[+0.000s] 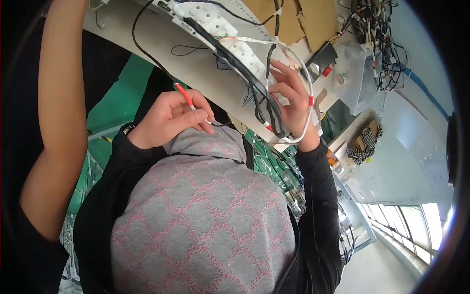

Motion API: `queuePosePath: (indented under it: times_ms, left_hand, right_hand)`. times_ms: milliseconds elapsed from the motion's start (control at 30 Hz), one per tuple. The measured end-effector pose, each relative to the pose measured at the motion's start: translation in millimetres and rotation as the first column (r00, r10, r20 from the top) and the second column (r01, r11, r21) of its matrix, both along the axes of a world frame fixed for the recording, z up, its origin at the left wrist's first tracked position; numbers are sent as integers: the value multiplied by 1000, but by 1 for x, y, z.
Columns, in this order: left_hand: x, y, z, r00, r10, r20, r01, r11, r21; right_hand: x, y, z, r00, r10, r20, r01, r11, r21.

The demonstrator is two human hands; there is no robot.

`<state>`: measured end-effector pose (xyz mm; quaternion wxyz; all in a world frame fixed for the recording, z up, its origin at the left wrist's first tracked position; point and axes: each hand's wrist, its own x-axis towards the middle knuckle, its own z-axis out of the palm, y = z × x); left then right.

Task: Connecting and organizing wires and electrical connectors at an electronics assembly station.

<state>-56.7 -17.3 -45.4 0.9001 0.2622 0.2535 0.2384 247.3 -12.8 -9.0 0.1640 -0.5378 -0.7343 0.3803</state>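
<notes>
My left hand [178,118] pinches a thin black cable at a section with a red-and-white sleeve [183,94], in front of my body. From the sleeve the black cable [139,41] bends up toward the board. My right hand [292,98] has its fingers apart beside a hanging loop of thick black cables [275,115]; its thumb is mostly hidden. A white cable [310,81] with a small red band curves around the outside of that hand and past the wrist. Behind the cables, white connector blocks [215,24] sit in a slanted row on the board.
Another person's bare arm [61,83] reaches up along the left side. Brown cardboard [318,17] and a black box-shaped part [321,60] lie at the far right. Bundled wires [374,29] hang over a clear plastic bag [355,78]. More cables lie below, on green.
</notes>
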Motion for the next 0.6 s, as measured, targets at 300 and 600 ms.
queuePosePath:
  times_ms: [300, 600]
  left_hand:
    - [0, 1, 10, 985, -37, 168, 45, 998, -45]
    - [47, 34, 109, 970, -19, 242, -62, 944, 323]
  right_hand:
    - [-20, 18, 17, 958, -20, 286, 25, 1000, -15]
    - [-5, -141, 28, 808, -535, -247, 469, 838, -278]
